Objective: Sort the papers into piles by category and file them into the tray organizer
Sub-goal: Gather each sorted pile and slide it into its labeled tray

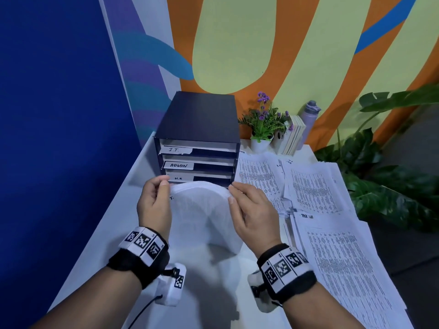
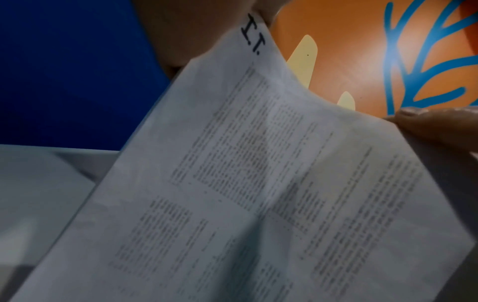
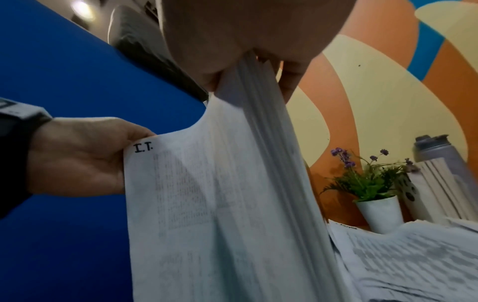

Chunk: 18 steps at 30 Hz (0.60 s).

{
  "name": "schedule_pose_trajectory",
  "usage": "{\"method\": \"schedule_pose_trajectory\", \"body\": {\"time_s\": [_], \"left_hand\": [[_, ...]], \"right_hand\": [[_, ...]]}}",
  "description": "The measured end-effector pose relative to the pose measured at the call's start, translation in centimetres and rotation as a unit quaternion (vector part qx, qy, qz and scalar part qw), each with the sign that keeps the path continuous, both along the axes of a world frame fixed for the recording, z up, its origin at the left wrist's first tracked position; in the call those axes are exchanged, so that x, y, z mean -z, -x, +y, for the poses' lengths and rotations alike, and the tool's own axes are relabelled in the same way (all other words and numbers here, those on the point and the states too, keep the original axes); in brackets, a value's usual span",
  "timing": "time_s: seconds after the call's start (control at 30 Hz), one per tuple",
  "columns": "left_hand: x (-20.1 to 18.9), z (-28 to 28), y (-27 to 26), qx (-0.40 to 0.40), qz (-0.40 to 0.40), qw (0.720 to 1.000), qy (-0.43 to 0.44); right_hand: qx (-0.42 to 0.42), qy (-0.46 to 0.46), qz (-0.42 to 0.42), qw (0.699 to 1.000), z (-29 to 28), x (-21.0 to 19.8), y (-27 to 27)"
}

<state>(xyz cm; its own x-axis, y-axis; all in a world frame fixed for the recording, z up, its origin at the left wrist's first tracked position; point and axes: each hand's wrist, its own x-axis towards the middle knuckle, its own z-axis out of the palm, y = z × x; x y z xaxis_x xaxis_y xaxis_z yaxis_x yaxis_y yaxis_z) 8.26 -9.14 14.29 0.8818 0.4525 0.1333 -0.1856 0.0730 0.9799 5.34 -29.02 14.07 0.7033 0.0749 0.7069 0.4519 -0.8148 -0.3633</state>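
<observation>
A stack of printed papers [image 1: 202,210] marked "I.T." [image 2: 258,163] [image 3: 207,194] bows upward between both hands in front of the organizer. My left hand [image 1: 154,200] pinches its far left corner, and the same hand [image 3: 77,157] shows in the right wrist view beside the "I.T." mark. My right hand [image 1: 249,210] pinches the far right corner, thumb over the sheets [image 3: 232,40]. The dark blue tray organizer [image 1: 199,129] stands behind, with slots labelled I.T., ADMIN and H.R. The lowest slots are hidden by the stack.
More printed sheets [image 1: 316,186] lie spread over the right side of the white table [image 1: 114,229]. A potted purple flower [image 1: 263,124], books [image 1: 294,136] and a lilac bottle [image 1: 311,115] stand at the back. A leafy plant [image 1: 392,167] borders the table's right edge.
</observation>
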Motion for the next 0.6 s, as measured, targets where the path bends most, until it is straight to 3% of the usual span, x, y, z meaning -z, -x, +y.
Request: {"method": "schedule_pose_trajectory", "body": {"time_s": [0.1, 0.27, 0.33, 0.4, 0.47, 0.6], "left_hand": [[0.3, 0.6, -0.3, 0.023, -0.019, 0.999, -0.017], [1.1, 2.1, 0.4, 0.126, 0.017, 0.99, -0.064], [2.6, 2.8, 0.6, 0.165, 0.068, 0.981, -0.081], [3.9, 2.8, 0.6, 0.172, 0.124, 0.976, -0.055], [4.4, 2.3, 0.4, 0.153, 0.151, 0.976, -0.029], [3.7, 1.3, 0.3, 0.147, 0.136, 0.978, 0.065]], "right_hand": [[0.009, -0.023, 0.002, 1.0, -0.7, 0.0, 0.0], [-0.121, -0.183, 0.103, 0.97, -1.2, 1.1, 1.3], [-0.134, -0.302, 0.204, 0.921, -0.6, 2.3, 1.4], [-0.109, -0.439, 0.29, 0.843, 0.0, 3.1, 1.1], [-0.081, -0.52, 0.339, 0.78, 0.4, 3.1, 0.7], [-0.044, -0.57, 0.363, 0.736, 0.5, 3.5, 0.1]]}}
